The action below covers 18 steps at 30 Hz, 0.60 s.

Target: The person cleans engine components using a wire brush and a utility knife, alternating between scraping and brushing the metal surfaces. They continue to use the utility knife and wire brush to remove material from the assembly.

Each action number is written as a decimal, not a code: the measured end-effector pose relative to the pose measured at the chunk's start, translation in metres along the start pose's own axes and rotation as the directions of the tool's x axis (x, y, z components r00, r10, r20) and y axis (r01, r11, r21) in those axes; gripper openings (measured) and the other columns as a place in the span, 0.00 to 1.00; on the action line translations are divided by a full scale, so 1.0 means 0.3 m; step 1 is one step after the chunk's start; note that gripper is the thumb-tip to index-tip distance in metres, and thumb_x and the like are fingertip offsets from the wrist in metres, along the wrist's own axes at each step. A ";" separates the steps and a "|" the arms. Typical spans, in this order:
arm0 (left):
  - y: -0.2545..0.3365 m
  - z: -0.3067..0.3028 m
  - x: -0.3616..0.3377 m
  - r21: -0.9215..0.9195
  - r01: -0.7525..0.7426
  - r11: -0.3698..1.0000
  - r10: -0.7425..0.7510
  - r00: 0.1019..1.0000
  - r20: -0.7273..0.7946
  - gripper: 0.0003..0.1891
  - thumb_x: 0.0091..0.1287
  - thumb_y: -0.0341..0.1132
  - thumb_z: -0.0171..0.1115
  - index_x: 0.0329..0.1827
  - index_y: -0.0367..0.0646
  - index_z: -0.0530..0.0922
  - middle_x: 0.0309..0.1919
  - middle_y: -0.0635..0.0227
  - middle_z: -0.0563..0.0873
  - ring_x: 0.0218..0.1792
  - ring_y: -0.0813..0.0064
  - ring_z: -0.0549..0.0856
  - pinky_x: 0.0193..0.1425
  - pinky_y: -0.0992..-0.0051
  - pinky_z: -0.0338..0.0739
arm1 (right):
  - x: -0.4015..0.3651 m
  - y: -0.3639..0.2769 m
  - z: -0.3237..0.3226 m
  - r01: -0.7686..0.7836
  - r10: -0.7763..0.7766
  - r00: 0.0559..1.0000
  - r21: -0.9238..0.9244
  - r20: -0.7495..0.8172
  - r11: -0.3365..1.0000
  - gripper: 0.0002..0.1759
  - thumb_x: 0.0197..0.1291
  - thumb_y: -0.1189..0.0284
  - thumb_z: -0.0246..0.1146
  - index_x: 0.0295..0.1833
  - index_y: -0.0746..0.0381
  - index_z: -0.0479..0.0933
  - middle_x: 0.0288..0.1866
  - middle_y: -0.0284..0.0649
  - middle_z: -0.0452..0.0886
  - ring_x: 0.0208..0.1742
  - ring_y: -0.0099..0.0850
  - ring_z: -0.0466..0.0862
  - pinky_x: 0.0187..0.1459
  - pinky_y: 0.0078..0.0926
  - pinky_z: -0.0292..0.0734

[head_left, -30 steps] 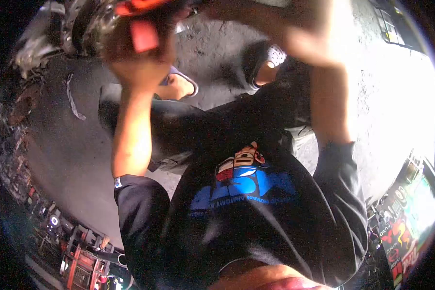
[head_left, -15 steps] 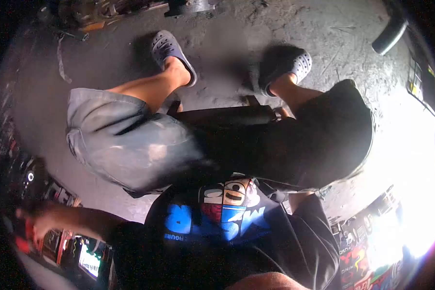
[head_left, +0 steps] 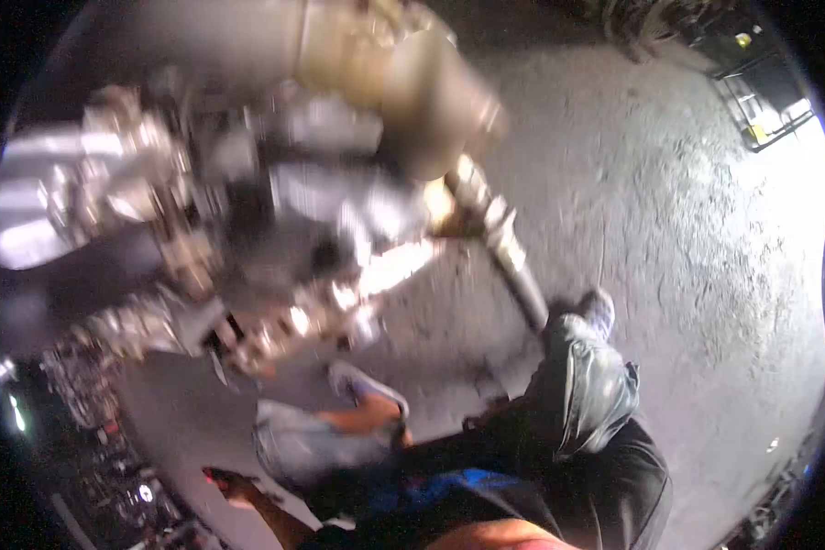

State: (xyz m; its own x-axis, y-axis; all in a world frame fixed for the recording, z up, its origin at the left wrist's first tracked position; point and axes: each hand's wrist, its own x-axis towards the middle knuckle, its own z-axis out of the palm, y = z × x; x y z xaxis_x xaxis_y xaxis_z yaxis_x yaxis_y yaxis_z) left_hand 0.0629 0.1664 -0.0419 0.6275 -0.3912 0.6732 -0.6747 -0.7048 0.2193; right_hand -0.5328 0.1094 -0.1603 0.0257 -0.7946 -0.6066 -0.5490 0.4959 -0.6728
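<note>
Though blur smears everything, we see the left hand low left beside the knee, a red thing at its tip; we cannot tell its grip. The right hand is out of view. A metal engine and pipe loom over the floor, well apart.

The metal machine from nine to twelve o'clock is smeared by motion blur; its parts cannot be told apart. The left hand at seven o'clock is small and blurred. A red bit shows at its tip, but whether it is gripped cannot be told. The right hand lies outside the view. The clutter at eight o'clock is too small to identify. The bottom edge cuts off the shirt.
</note>
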 end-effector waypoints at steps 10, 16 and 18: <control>-0.109 0.090 0.235 -0.220 0.122 0.968 -0.120 0.993 0.022 0.13 0.63 0.37 0.61 0.42 0.35 0.82 0.31 0.56 0.86 0.28 0.62 0.83 0.33 0.62 0.76 | 0.084 -0.022 -0.070 -0.050 0.063 0.972 -0.066 0.225 0.997 0.33 0.52 0.52 0.61 0.58 0.63 0.73 0.56 0.47 0.76 0.58 0.38 0.75 0.61 0.33 0.69; 0.161 0.013 -0.068 -0.486 0.315 0.815 -0.289 0.948 0.129 0.12 0.66 0.33 0.59 0.48 0.36 0.79 0.32 0.63 0.83 0.28 0.73 0.80 0.31 0.70 0.74 | 0.153 0.021 -0.074 0.047 -0.011 0.978 -0.165 0.211 0.985 0.38 0.50 0.47 0.62 0.61 0.61 0.72 0.59 0.47 0.75 0.60 0.39 0.74 0.63 0.34 0.68; 0.206 -0.081 -0.165 -0.608 0.374 0.700 -0.330 0.925 0.189 0.12 0.67 0.32 0.58 0.50 0.36 0.79 0.34 0.64 0.82 0.29 0.75 0.79 0.32 0.72 0.74 | 0.156 0.037 -0.106 0.077 -0.022 0.967 -0.208 0.254 0.975 0.39 0.49 0.46 0.63 0.62 0.61 0.72 0.60 0.47 0.74 0.61 0.39 0.74 0.63 0.34 0.67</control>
State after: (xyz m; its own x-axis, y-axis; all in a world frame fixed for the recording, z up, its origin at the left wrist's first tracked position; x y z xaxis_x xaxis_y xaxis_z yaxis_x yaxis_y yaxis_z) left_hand -0.0194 0.1566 -0.0444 0.8765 -0.2407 0.4168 -0.4739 -0.2801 0.8349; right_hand -0.5643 0.0667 -0.1828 0.2486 -0.6904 -0.6793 -0.7072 0.3498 -0.6144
